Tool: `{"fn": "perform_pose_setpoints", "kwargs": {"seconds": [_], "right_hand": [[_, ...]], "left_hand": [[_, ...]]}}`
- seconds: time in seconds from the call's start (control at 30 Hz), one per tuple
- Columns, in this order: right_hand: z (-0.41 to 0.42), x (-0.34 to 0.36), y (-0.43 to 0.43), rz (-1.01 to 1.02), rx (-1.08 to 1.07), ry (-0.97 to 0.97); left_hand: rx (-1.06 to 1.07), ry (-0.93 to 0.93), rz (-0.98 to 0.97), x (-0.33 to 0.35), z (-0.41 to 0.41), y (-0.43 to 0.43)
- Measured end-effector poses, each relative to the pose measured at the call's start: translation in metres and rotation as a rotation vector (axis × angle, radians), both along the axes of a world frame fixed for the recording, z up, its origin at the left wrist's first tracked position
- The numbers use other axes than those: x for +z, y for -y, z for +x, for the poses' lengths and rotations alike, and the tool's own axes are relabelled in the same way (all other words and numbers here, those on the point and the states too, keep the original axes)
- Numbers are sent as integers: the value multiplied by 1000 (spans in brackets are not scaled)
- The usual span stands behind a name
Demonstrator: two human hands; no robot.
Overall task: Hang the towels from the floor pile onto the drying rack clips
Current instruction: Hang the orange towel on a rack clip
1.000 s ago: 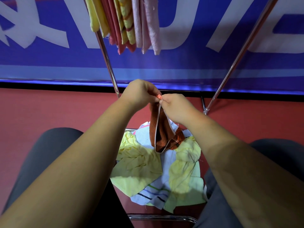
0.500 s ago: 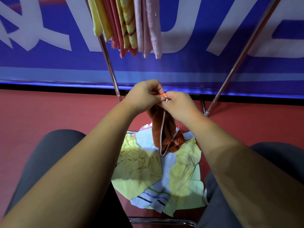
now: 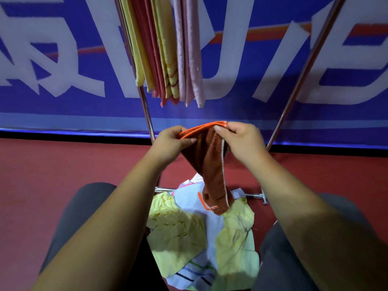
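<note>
Brown towel (image 3: 210, 162) with an orange hem hangs between both hands, its lower end reaching down to the floor pile (image 3: 180, 229). Left hand (image 3: 171, 141) and right hand (image 3: 244, 141) each pinch its top edge. Behind them, hung towels (image 3: 168, 49) dangle beside the rack (image 3: 146, 106).

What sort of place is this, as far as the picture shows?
Probably an indoor hall, perhaps a sports venue: red floor, a large blue banner with white letters, and a metal drying rack with hanging towels.
</note>
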State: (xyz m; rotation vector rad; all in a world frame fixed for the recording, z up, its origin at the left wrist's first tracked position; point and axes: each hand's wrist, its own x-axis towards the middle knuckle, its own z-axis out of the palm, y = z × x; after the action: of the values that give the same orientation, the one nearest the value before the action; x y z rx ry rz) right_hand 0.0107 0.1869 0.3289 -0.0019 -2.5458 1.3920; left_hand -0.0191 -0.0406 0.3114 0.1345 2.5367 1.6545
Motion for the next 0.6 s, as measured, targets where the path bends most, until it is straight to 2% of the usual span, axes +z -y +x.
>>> {"fn": "perform_pose_setpoints", "kwargs": {"seconds": [0.13, 0.27, 0.37, 0.6], "right_hand": [[2, 53, -10, -61, -25, -66], [0, 118, -15, -157, -41, -173], [-2, 161, -20, -222, -38, -193], [3, 240, -19, -500, 85, -175]], "left_hand": [[46, -58, 305, 56, 7, -5], [93, -162, 450, 128, 6, -9], [72, -251, 435, 182, 7, -9], [58, -504, 257, 274, 7, -5]]}}
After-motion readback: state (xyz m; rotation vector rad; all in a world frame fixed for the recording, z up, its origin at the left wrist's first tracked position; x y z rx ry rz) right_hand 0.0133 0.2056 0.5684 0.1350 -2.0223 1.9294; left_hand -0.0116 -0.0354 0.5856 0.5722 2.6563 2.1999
